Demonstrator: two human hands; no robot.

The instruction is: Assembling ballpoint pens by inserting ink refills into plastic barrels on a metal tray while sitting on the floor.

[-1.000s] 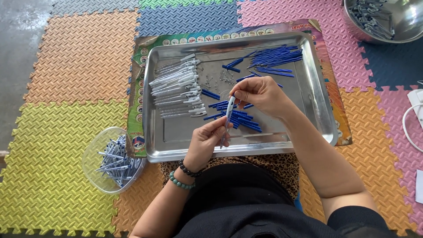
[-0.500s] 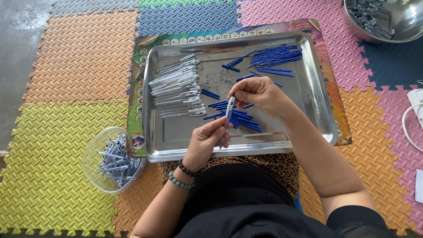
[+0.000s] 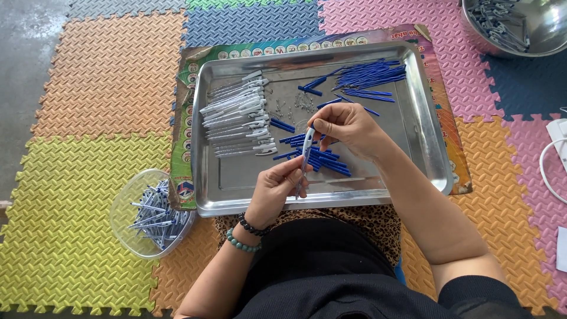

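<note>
Head camera view, looking straight down at a seated person's two bare hands working over a shallow rectangular steel tray (image 3: 425,118). The left hand (image 3: 274,192), wearing a black bead bracelet and a green bead bracelet at the wrist, is closed around the lower end of a slim white and blue plastic pen (image 3: 307,147). The right hand (image 3: 345,127) pinches the upper end of the same pen between thumb and fingertips, so the pen runs nearly upright between the two hands, above the near half of the tray.

Just beneath and between the hands lies a loose heap of short blue plastic pen parts (image 3: 325,159). Beyond the right hand, toward the far edge of the tray, sits a fan of long thin blue refill tubes (image 3: 369,77). Beyond the left hand and off to its left is a neat row of white pen barrels (image 3: 239,118) lying side by side. A scatter of tiny metal springs (image 3: 295,105) lies between that row and the right hand.

Left of the left hand, outside the tray, a round clear plastic bowl (image 3: 121,207) holds finished white and blue pens. Far beyond the right hand, at the top right corner, a round steel bowl (image 3: 543,35) holds grey parts. The tray rests on a colourful printed sheet (image 3: 183,136) over foam floor mats (image 3: 77,88) in orange, yellow, pink and blue.
</note>
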